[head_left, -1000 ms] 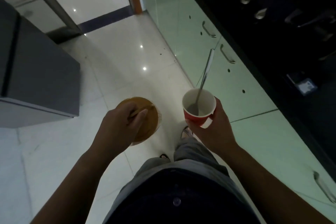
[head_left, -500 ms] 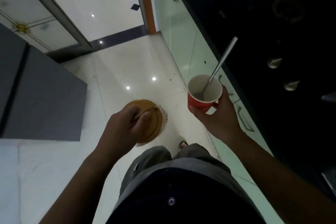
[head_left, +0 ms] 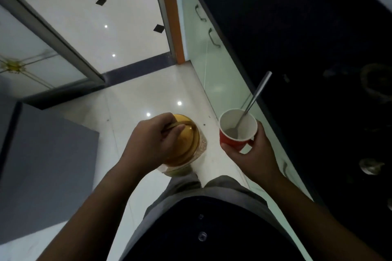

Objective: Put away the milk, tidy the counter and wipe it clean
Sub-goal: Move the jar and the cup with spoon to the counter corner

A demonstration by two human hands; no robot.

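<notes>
Standing on a glossy white floor beside a dark tabletop, a person has both hands full. The left hand curls over the gold lid of a clear jar, holding it from above in front of the body. The right hand wraps round a red cup, upright near the pale green cupboard doors, a metal spoon leaning inside it. A grey cabinet stands at left
</notes>
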